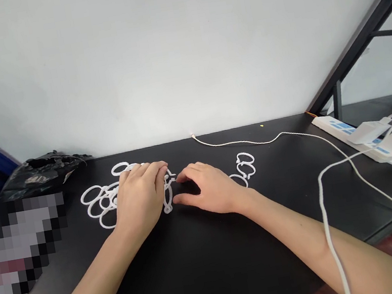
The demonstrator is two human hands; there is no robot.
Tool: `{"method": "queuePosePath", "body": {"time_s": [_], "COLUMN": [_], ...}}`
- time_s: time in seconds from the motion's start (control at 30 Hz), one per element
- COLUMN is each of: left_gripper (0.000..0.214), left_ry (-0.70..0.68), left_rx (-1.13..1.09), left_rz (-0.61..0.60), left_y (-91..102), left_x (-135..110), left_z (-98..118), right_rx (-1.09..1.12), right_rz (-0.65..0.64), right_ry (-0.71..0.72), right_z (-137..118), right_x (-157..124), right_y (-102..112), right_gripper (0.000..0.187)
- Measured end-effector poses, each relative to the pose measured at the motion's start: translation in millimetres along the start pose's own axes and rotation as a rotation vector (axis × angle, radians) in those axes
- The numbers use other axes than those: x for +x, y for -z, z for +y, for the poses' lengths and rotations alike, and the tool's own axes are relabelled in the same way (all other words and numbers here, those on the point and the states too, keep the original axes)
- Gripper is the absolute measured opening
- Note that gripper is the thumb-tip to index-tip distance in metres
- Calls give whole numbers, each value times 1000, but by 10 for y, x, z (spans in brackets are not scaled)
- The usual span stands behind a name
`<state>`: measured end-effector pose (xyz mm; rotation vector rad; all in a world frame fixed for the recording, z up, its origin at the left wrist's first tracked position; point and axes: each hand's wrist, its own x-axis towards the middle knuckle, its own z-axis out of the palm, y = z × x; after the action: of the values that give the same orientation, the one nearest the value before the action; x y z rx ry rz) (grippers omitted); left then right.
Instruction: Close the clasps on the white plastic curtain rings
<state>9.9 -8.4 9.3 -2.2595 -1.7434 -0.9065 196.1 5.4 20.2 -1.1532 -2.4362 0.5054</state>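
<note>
A loose cluster of white plastic rings (95, 208), like shower curtain rings, lies on the black table, partly covered by my left hand (138, 190). The fingers of that hand are together and curled down around a white ring (168, 201), which shows beside the thumb; the grip itself is mostly hidden. My right hand (208, 187) is just to the right, thumb and fingers apart, fingertips close to that ring with a gap between them. Beyond my right wrist lies a smaller group of white rings (246, 164), one partly hidden by the hand.
A thin white cable (233, 143) runs across the back of the black table (186, 269). At the right, a white power strip (352, 136) holds chargers, and a thicker cable (323, 206) crosses over my right forearm. A black plastic bag (43, 175) sits at the back left.
</note>
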Motion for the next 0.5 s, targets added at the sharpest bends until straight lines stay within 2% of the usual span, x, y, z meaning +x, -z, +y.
{"method": "queuePosePath", "body": {"time_s": [0.13,0.37,0.43,0.5], "left_gripper": [35,34,33,33], "left_ry": [24,46,54,60], "left_rx": [-32,-45,-63,-78], "left_rz": [-24,7,16,28], "left_y": [-3,23,39,48], "left_x": [2,3,2,-1], "left_z": [5,63,84,94], "right_rx": [-41,-102,-130,-160], "right_rz": [2,76,92,105], "right_ry": [39,-37,-40,-46], "right_z": [-22,-134,-145,-139], "right_x": [0,-11,-12,-10], "right_y": [-24,-106,-133,-147], "right_gripper": [36,49,45,33]}}
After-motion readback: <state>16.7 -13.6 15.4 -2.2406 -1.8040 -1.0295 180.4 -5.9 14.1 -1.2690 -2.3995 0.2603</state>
